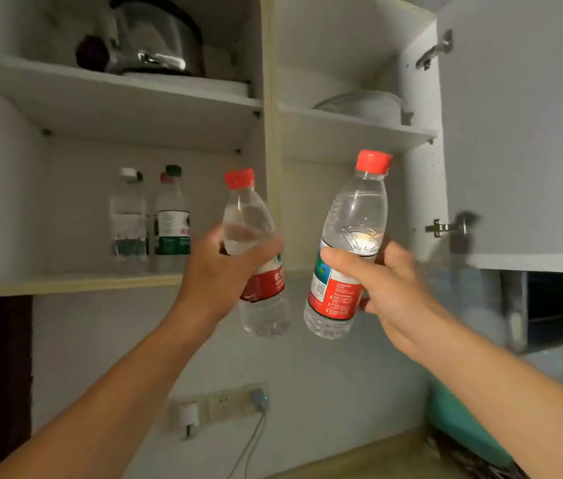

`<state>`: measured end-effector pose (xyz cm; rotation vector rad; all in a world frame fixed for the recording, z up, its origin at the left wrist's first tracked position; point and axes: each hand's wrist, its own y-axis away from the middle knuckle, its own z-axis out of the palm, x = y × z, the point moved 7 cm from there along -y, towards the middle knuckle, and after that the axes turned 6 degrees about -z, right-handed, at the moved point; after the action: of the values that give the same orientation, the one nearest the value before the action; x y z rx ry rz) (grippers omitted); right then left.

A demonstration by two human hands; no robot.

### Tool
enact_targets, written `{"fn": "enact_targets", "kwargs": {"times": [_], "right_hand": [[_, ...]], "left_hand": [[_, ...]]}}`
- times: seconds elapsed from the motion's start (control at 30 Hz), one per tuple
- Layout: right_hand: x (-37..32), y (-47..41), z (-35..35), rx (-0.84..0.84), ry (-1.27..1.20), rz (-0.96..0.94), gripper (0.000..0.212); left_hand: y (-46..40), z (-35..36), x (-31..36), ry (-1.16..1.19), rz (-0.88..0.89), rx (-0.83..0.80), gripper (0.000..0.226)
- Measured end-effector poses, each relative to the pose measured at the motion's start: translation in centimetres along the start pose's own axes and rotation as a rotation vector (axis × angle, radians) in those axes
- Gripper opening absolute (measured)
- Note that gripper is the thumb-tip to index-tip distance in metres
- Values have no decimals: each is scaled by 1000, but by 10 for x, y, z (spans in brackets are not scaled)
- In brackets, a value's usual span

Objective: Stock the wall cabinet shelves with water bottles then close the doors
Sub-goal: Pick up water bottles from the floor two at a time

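I have a red-capped water bottle in each of my hands, both raised in front of the open wall cabinet. My left hand (225,271) is wrapped round the left bottle (256,257) across its shoulder and the top of its red label, and my right hand (376,285) clasps the right bottle (345,250) at its label band, thumb across the front. Gripping at the middle keeps the bases free, so I judge each can be set down flat on a shelf without shifting my fingers. Both bottles lean a little, caps tipped toward the cabinet, which suits sliding them in base first.

The left one sits just before the lower left shelf (66,283), where two stocked bottles (150,219) already stand upright side by side near the back wall, leaving bare board in front of and beside them. The right one is level with the lower right compartment, whose floor I cannot see. The upper shelves hold a kettle (155,39) and a white lidded pot (363,105). The right door (522,133) stands swung wide, so closing is not yet begun. A worktop (359,458) lies below.
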<state>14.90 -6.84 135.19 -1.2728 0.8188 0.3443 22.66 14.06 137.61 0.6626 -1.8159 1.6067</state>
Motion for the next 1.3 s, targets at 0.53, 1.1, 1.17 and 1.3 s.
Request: {"fn": "enact_targets", "kwargs": {"times": [0.53,1.1,1.17,1.3], "right_hand": [[53,-157,259,-276,-113,90,32],[89,-164,273,-440,376,44,42],[94,-168,274,-443,377,42,43],[107,-177,278,-420,361,41,42]], "left_hand": [[-148,-214,-43,-350,-178,247,45],[-151,-216,-94,-529,-283,-25,33],[-157,-212,-100,-527,-277,-32,29],[-167,-209,-112,-507,-277,-14,32]]}}
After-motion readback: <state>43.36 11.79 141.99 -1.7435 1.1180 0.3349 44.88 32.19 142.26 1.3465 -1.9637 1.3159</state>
